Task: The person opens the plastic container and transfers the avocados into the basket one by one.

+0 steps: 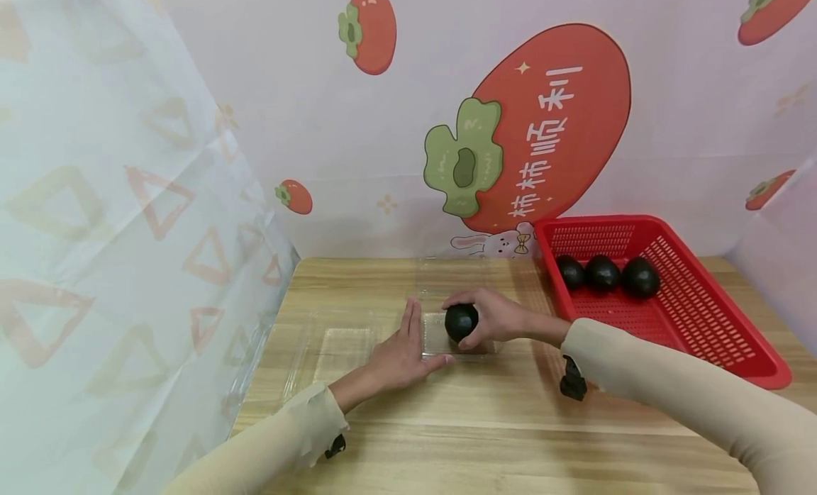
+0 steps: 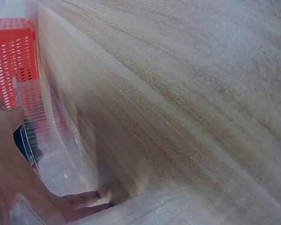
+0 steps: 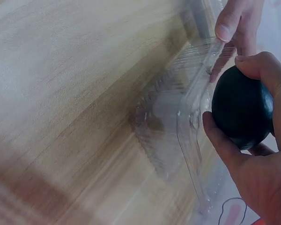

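Observation:
My right hand (image 1: 494, 316) grips a smooth black egg-shaped object (image 1: 461, 323), thumb and fingers curled round its sides. It is held above a clear plastic clamshell box (image 1: 434, 342), as the right wrist view also shows. My left hand (image 1: 401, 354) lies along the left side of this box with its fingers straight. Its thumb (image 3: 223, 30) touches the rim at the near corner. The raised clear lid (image 1: 449, 275) stands behind the box. In the left wrist view, the left hand (image 2: 23, 183) partly hides the box and the black object.
At the right, a red plastic basket (image 1: 692, 268) holds 3 more black egg-shaped objects (image 1: 603, 274). Another clear plastic box (image 1: 341, 346) lies left of my left hand on the wooden table (image 1: 447, 438). A printed sheet (image 1: 383, 126) rises behind the table.

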The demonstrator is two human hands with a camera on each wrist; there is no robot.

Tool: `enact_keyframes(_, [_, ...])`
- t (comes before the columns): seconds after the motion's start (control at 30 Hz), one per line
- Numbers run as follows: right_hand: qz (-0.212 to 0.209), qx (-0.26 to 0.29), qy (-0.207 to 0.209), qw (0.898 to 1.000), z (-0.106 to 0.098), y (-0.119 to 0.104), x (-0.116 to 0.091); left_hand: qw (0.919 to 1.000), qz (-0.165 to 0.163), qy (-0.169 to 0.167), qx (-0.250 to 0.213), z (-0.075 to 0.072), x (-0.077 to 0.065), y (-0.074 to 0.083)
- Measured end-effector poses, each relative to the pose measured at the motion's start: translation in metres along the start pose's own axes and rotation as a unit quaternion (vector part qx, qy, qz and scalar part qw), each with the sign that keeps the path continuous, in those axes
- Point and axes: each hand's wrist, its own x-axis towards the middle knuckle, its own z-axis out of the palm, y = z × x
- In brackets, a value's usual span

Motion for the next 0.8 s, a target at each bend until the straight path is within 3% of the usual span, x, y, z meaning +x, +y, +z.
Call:
enact_keyframes(0.63, [-0.028, -0.017, 0.011, 0.999, -0.018, -0.003, -0.026, 1.0, -0.001, 0.003, 0.004, 0.001, 0.003, -0.001])
enact_keyframes(0.8, [-0.019, -0.014, 0.018, 1.0, -0.024, -0.004, -0.033, 1.0, -0.004, 0.002, 0.002, 0.001, 0.003, -0.001])
